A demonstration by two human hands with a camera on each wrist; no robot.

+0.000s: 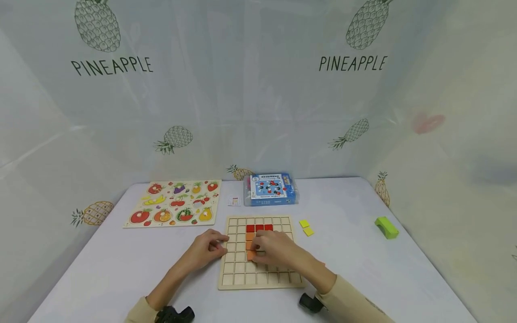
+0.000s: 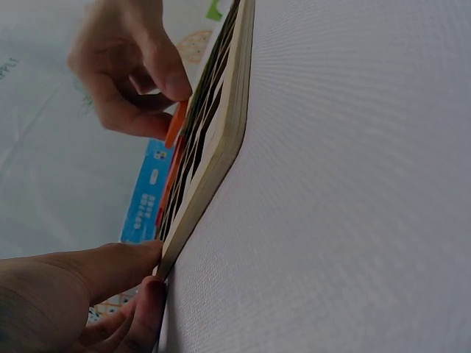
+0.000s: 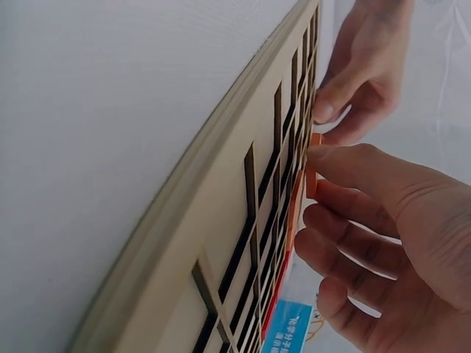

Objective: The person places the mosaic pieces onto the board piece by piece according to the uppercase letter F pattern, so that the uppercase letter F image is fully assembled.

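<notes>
A wooden grid board (image 1: 239,268) lies at the middle of the table. Three red tiles (image 1: 260,227) show in a row near its far edge, and orange tiles (image 1: 250,236) run down a column below the leftmost one. My left hand (image 1: 206,250) pinches the board's left edge, thumb on top, as the left wrist view shows. Over the lower end of that column, my right hand (image 1: 278,249) holds an orange tile (image 3: 312,180) between thumb and fingers. That tile stands tilted up from the board in both wrist views. My right hand hides several cells.
Two yellow tiles (image 1: 306,227) lie right of the board. An orange bit (image 1: 322,264) peeks out by my right forearm. Farther right sits a green arched block (image 1: 386,227). Behind are a fruit puzzle board (image 1: 169,223), a small card (image 1: 234,201) and a blue box (image 1: 271,202).
</notes>
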